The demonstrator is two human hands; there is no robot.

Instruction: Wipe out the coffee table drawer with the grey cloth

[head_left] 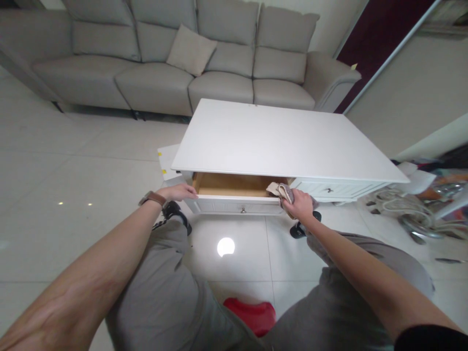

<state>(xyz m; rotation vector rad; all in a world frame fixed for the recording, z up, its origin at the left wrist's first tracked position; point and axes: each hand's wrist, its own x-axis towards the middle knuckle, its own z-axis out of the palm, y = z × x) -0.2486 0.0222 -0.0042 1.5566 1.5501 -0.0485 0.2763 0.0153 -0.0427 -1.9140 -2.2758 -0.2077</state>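
Note:
A white coffee table (285,139) stands before me with its left drawer (219,206) pulled out. Bare wood shows inside that drawer. My left hand (178,192), a watch on its wrist, is closed on the drawer's left front corner; part of its grip is hidden. At the opposite front corner, my right hand (300,204) is shut on a bunched beige and grey-brown cloth (281,190). The cloth lies against the drawer's right end, partly over its front edge. A small metal knob (243,210) sits mid-front.
A grey sofa (157,80) with a cushion (192,49) runs behind the table. The closed right drawer (338,189) is beside the open one. A white box (168,161) stands left of the table, metal-legged furniture (420,222) at right. Something red (252,316) is below me.

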